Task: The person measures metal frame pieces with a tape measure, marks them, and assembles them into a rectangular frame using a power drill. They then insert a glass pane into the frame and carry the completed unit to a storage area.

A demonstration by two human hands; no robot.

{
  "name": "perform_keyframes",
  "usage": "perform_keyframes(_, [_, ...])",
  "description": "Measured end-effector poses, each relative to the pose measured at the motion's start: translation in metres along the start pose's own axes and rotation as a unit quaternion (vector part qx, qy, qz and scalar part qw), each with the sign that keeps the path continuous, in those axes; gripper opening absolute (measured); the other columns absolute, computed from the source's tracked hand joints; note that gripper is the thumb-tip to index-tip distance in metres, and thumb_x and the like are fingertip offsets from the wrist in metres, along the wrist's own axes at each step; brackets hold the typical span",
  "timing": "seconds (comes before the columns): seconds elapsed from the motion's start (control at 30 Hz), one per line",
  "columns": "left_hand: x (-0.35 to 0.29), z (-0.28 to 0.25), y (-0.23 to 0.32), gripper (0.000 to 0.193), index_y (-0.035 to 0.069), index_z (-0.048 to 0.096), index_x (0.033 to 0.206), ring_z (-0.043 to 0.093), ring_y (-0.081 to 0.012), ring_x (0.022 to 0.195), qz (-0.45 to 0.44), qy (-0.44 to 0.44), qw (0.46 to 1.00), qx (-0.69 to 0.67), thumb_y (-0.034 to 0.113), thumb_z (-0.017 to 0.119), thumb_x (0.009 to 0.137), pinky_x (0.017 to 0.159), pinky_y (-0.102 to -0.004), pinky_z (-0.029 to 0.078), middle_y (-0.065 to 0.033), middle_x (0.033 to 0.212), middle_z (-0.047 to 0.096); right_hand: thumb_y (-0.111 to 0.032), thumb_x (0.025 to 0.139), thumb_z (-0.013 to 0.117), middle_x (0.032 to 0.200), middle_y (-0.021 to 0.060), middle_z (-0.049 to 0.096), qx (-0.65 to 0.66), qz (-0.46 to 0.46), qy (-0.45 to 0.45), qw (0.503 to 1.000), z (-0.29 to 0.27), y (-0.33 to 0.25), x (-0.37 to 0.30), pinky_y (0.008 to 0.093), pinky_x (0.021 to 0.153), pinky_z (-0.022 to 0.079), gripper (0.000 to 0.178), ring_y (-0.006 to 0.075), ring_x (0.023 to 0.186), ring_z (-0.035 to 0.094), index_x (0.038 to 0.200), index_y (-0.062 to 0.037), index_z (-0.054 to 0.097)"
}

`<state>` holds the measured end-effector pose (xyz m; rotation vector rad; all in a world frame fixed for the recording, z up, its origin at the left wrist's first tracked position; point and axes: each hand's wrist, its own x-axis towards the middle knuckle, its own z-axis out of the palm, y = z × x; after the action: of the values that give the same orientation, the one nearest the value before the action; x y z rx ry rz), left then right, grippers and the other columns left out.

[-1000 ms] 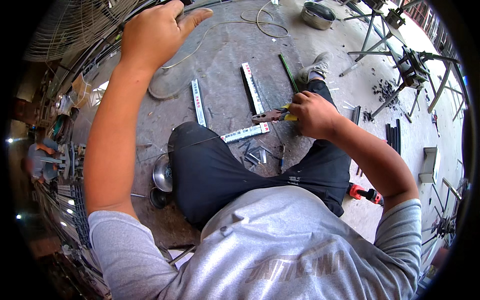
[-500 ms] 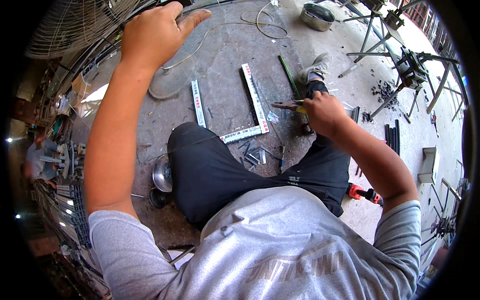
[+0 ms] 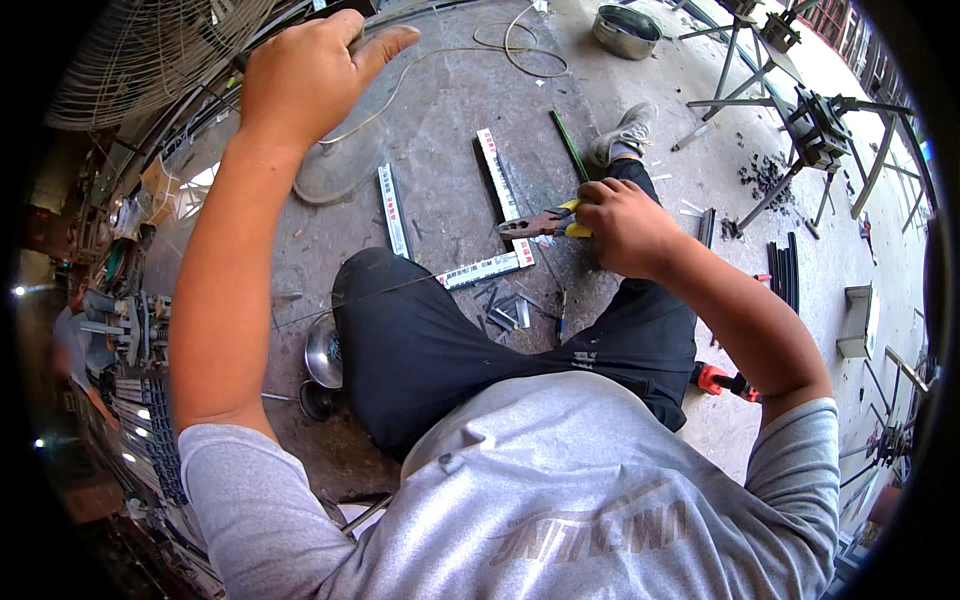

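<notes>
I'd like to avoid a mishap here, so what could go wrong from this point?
The pliers in your right hand could slip and knock the white strips that meet at a corner. Your left hand looks close to the wire fan, so it might catch if that's running. The metal bowl beside your left knee could tip if you shift.

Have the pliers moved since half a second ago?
Yes: the pliers shifted left, from right of the longest visible white bar to overlapping it in view.

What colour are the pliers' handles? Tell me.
Yellow where the handles show; head view.
</notes>
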<state>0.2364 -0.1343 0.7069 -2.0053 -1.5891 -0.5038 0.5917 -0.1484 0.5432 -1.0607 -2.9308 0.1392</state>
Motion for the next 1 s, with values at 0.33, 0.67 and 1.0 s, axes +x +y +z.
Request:
perform_keyframes(0.33, [-0.0022,0.0003,-0.0042,0.066,0.007,0.06,0.076,0.062,-0.036,0.061,0.001,0.001,1.0,-0.001,0.07,0.059,0.094,0.053,-0.0452,0.046,-0.0147,0.064,0.061,-0.011,0.077,0.067,0.112,0.0135,0.067,0.01,-0.007,-0.025,1.0,0.0033,-0.0022,0.0043,0.0431,0.096,0.051,0.034,0.0324,0.111,0.063,0.111,-0.0087,0.076])
perform_keyframes(0.67, [-0.0026,0.0009,-0.0053,0.065,0.007,0.061,0.076,0.061,-0.0342,0.06,0.003,0.008,1.0,-0.004,0.069,0.06,0.095,0.053,-0.0437,0.046,-0.0136,0.063,0.061,-0.011,0.076,0.068,0.111,0.0139,0.067,0.012,-0.011,-0.012,1.0,0.0018,-0.0025,0.0064,0.0429,0.096,0.051,0.034,0.0328,0.112,0.063,0.109,-0.0085,0.076])
perform_keyframes(1.0, [-0.0039,0.0029,-0.0085,0.066,0.007,0.061,0.076,0.061,-0.0341,0.058,-0.011,-0.002,1.0,-0.006,0.07,0.059,0.094,0.052,-0.0435,0.046,-0.0132,0.062,0.06,-0.012,0.076,0.068,0.115,0.0126,0.067,0.02,0.0,-0.021,1.0,0.0051,-0.0017,0.0084,0.0426,0.098,0.05,0.038,0.0317,0.115,0.062,0.113,-0.0089,0.076])
